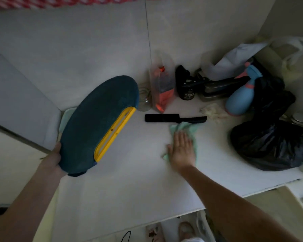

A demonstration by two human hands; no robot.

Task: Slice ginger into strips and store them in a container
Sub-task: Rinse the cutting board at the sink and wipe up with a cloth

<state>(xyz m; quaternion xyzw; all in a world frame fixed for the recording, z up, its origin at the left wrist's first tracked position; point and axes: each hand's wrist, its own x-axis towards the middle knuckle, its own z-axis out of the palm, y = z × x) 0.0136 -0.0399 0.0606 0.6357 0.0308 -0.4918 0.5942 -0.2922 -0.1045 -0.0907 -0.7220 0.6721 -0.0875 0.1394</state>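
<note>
Gripping tilted cutting board, left hand; right hand flat on cloth, knife just beyond.

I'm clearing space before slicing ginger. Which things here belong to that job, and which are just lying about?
For the job: cutting board, gripped by the left hand; black knife on the counter; green cloth under the flat right hand; perhaps the glass jar, as container.
Lying about: blue spray bottle; black bin bag; black bottle; white plastic bag; crumpled tissue.
</note>
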